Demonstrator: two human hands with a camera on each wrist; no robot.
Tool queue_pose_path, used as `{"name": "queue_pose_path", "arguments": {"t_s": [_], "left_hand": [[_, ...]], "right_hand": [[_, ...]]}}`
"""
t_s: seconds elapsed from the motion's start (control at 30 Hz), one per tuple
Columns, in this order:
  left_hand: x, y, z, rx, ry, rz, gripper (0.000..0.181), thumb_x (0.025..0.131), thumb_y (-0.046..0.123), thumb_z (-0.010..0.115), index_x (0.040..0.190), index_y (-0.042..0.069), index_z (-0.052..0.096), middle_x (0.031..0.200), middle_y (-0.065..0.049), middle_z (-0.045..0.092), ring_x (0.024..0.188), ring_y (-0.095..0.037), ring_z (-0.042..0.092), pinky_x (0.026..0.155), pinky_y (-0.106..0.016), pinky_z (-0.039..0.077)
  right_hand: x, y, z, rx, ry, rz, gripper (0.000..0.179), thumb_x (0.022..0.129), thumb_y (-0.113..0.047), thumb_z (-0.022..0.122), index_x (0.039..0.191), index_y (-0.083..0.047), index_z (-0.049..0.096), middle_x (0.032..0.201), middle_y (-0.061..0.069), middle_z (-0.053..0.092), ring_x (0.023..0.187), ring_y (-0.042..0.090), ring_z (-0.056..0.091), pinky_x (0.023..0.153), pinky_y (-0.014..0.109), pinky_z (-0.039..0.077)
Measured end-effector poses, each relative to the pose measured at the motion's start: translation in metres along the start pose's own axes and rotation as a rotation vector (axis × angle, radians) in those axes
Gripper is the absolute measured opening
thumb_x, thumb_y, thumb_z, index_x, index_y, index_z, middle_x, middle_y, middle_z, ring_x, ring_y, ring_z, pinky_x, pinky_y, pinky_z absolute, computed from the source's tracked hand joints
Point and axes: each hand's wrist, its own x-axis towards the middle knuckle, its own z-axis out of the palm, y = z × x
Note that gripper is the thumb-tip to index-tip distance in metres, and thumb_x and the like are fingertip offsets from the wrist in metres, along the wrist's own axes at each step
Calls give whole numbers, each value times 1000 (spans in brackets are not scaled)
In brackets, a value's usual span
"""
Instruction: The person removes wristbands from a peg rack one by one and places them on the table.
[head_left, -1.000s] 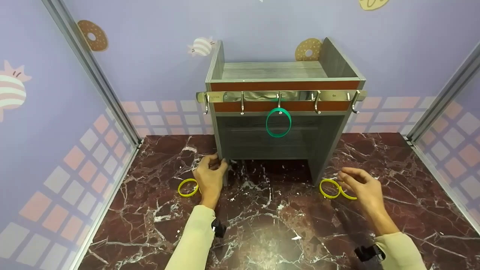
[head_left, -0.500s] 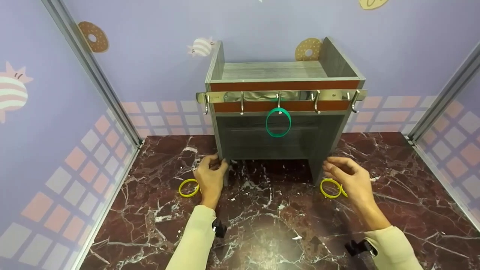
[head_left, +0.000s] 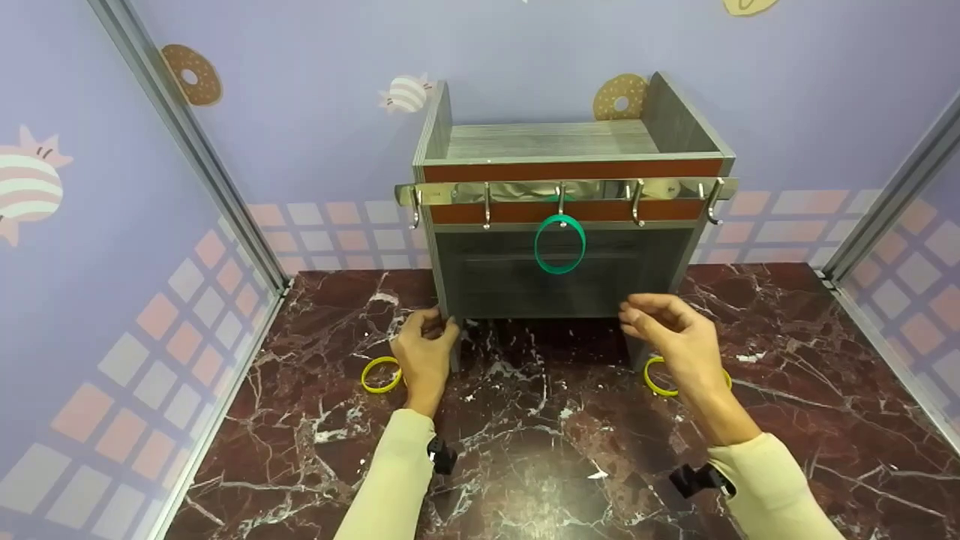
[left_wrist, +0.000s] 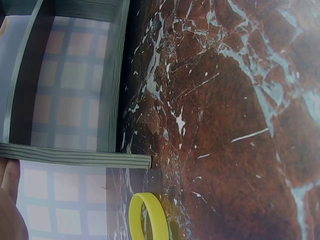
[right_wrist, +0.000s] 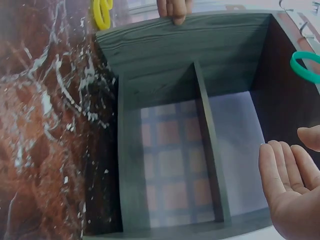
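Observation:
My left hand (head_left: 424,352) grips the lower front edge of the left side panel of a grey wood-grain wooden rack (head_left: 555,140). In the right wrist view its fingers (right_wrist: 175,9) lap over that panel's edge. My right hand (head_left: 679,341) hovers before the rack's right side, fingers loosely bent and holding nothing; the right wrist view shows the palm (right_wrist: 295,205) with nothing on it. A green ring (head_left: 560,271) hangs from the middle hook of the metal hook rail (head_left: 525,192) across the rack's front.
On the dark red marbled table (head_left: 525,465), a yellow ring (left_wrist: 159,220) lies beside the rack's left panel. More yellow rings (head_left: 647,376) lie by its right panel, partly hidden by my right wrist. Patterned walls (head_left: 300,135) stand behind and at both sides.
My right hand has moved left and slightly up, from above the right-hand yellow rings to before the rack's right panel. The left hand has stayed on the left panel.

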Motion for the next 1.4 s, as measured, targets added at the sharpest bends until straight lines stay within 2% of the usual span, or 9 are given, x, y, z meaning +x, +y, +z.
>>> {"name": "queue_pose_path", "arguments": {"t_s": [0.63, 1.03, 1.13, 1.4], "left_hand": [[0, -2, 2, -57, 8, 13, 15, 77, -11, 81, 89, -7, 73, 86, -18, 75, 74, -31, 76, 65, -32, 65], [0, 0, 1, -42, -3, -8, 14, 78, -10, 81, 90, -6, 74, 87, -16, 76, 76, -30, 76, 68, -34, 65], [0, 0, 1, -30, 4, 2, 14, 78, -10, 81, 90, -6, 74, 86, -17, 76, 76, -30, 76, 67, -35, 66], [0, -1, 1, -38, 15, 29, 15, 78, -10, 82, 89, -6, 74, 85, -17, 76, 74, -31, 76, 66, -32, 65]], "right_hand": [[12, -15, 40, 89, -38, -70, 26, 97, 6, 72, 122, 13, 69, 118, 28, 73, 103, 33, 76, 91, 42, 63], [22, -21, 61, 99, -27, -112, 28, 96, 1, 77, 123, 7, 73, 116, 22, 75, 104, 32, 75, 91, 41, 63], [24, -22, 64, 109, -30, -110, 29, 96, 0, 77, 123, 6, 73, 115, 20, 76, 102, 30, 75, 91, 42, 63], [27, -25, 71, 119, -35, -111, 31, 96, -3, 77, 124, 8, 72, 115, 20, 75, 105, 47, 71, 93, 48, 61]]}}
